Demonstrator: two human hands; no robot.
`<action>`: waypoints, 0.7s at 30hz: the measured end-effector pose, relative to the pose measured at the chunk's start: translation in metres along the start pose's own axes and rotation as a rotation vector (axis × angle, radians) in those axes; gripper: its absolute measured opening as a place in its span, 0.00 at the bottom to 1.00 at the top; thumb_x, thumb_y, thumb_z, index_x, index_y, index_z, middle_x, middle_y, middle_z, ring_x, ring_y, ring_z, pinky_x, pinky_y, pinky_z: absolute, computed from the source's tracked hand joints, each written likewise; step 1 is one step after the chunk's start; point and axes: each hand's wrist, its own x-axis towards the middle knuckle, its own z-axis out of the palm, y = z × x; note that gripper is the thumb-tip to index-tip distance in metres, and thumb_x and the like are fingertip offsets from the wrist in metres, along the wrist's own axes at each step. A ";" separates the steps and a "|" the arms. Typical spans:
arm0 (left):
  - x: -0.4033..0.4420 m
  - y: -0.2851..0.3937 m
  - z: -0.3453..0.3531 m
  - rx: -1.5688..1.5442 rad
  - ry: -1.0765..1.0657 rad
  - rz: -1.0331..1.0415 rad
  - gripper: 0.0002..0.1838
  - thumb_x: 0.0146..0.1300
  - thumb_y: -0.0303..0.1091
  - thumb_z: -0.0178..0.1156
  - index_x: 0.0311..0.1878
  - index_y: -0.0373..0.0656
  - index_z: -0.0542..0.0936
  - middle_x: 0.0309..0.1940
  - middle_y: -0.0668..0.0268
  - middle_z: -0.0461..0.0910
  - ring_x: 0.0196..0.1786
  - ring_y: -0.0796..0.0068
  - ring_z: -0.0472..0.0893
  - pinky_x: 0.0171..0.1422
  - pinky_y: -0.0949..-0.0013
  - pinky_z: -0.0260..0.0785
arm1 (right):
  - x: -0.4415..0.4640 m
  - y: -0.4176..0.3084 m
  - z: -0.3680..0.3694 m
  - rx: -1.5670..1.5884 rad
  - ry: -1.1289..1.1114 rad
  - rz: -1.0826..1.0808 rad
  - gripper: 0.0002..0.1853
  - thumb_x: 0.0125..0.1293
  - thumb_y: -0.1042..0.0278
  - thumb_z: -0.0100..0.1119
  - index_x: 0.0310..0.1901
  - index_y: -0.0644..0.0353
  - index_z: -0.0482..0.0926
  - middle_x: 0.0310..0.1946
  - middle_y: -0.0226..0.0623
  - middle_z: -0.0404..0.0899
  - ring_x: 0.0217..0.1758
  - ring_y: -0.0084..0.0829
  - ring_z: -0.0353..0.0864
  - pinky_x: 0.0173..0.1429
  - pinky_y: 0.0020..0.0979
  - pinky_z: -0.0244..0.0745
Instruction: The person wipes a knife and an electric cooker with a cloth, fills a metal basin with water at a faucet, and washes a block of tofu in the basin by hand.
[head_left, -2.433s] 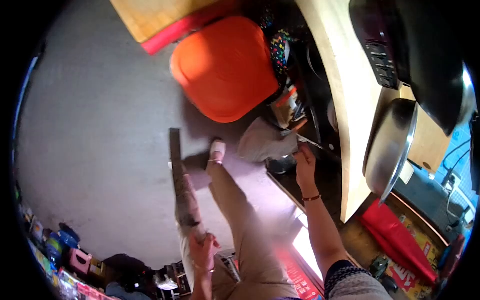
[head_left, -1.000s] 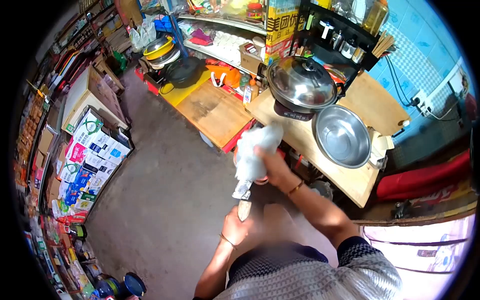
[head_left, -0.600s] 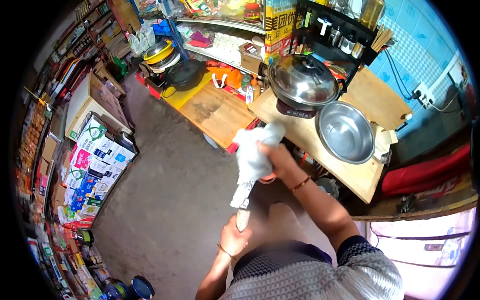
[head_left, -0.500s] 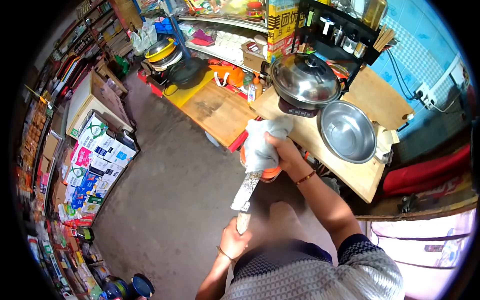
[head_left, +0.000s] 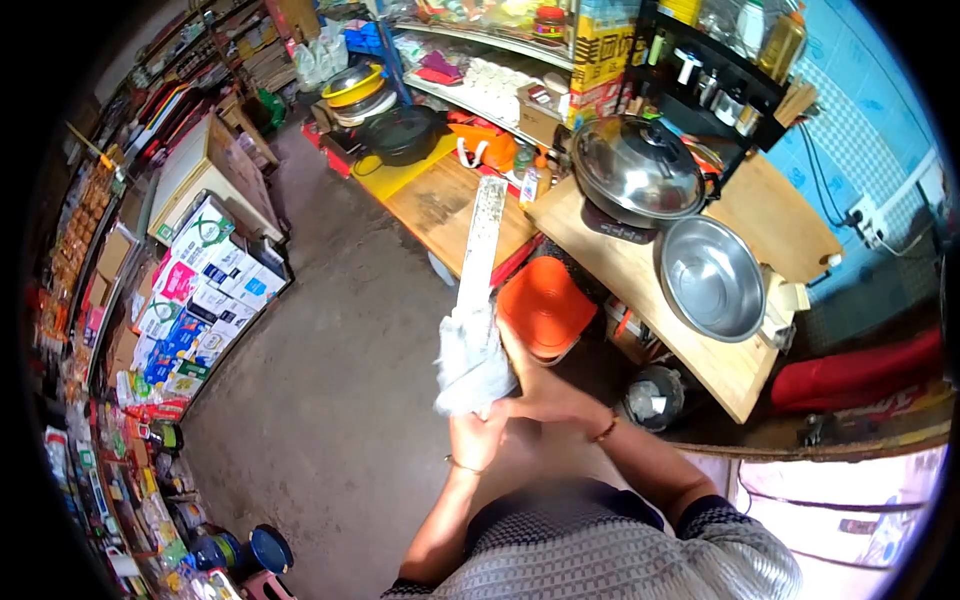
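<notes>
A long, flat blade [head_left: 484,235] with dark specks points up and away from me. Around its lower end is a crumpled grey-white cloth [head_left: 470,365]. My right hand [head_left: 530,385] is closed on the cloth from the right side. Just below the cloth, my left hand [head_left: 478,435] is wrapped round the handle, which is hidden by the fingers and cloth. The two hands are close together, the left one lower.
To the right, a wooden table [head_left: 640,285] carries a lidded pan [head_left: 640,170] and a steel basin [head_left: 712,278]. An orange stool [head_left: 545,305] stands beside it. Stacked cartons [head_left: 205,300] and shelves line the left. A lower board [head_left: 450,205] lies beyond the blade.
The cloth has moved from the far end of the blade down to the handle end, with my right hand. The blade now shows bare. The view has shifted slightly, and the orange stool shows more.
</notes>
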 end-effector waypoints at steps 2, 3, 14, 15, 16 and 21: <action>0.002 -0.013 0.018 0.091 -0.013 0.070 0.11 0.50 0.26 0.56 0.38 0.34 0.73 0.20 0.63 0.77 0.19 0.68 0.75 0.25 0.65 0.69 | -0.001 0.034 0.025 0.367 0.225 0.097 0.46 0.52 0.62 0.63 0.65 0.69 0.45 0.64 0.47 0.51 0.66 0.36 0.54 0.65 0.36 0.56; 0.003 -0.018 0.026 0.119 -0.025 0.098 0.12 0.50 0.26 0.57 0.39 0.33 0.73 0.21 0.63 0.77 0.20 0.66 0.76 0.27 0.64 0.70 | 0.001 0.038 0.024 0.632 0.329 0.171 0.33 0.54 0.64 0.61 0.57 0.69 0.57 0.55 0.43 0.61 0.57 0.32 0.63 0.58 0.32 0.62; -0.046 -0.009 0.022 0.405 -0.341 0.191 0.15 0.46 0.34 0.59 0.37 0.38 0.72 0.28 0.49 0.77 0.33 0.49 0.78 0.36 0.60 0.71 | -0.058 0.071 -0.083 1.103 0.911 0.226 0.13 0.58 0.67 0.59 0.41 0.67 0.75 0.36 0.37 0.77 0.37 0.28 0.78 0.40 0.27 0.75; -0.044 -0.006 0.022 0.356 -0.389 0.190 0.14 0.47 0.35 0.59 0.37 0.39 0.72 0.28 0.49 0.77 0.33 0.49 0.78 0.36 0.61 0.71 | -0.070 0.078 -0.094 1.119 0.918 0.192 0.14 0.60 0.66 0.56 0.43 0.67 0.73 0.38 0.38 0.77 0.39 0.29 0.78 0.43 0.28 0.75; -0.039 -0.002 0.023 0.357 -0.410 0.197 0.14 0.47 0.35 0.59 0.37 0.39 0.72 0.28 0.49 0.77 0.33 0.49 0.78 0.36 0.61 0.71 | -0.081 0.086 -0.104 1.136 0.921 0.158 0.14 0.62 0.65 0.53 0.45 0.67 0.72 0.40 0.39 0.77 0.42 0.31 0.78 0.46 0.29 0.74; -0.007 -0.027 0.004 0.562 -0.734 0.073 0.16 0.47 0.38 0.61 0.37 0.39 0.72 0.26 0.51 0.77 0.32 0.51 0.78 0.37 0.61 0.70 | -0.198 0.140 -0.177 1.204 1.376 -0.018 0.14 0.60 0.67 0.53 0.45 0.65 0.72 0.37 0.37 0.77 0.38 0.34 0.79 0.44 0.34 0.76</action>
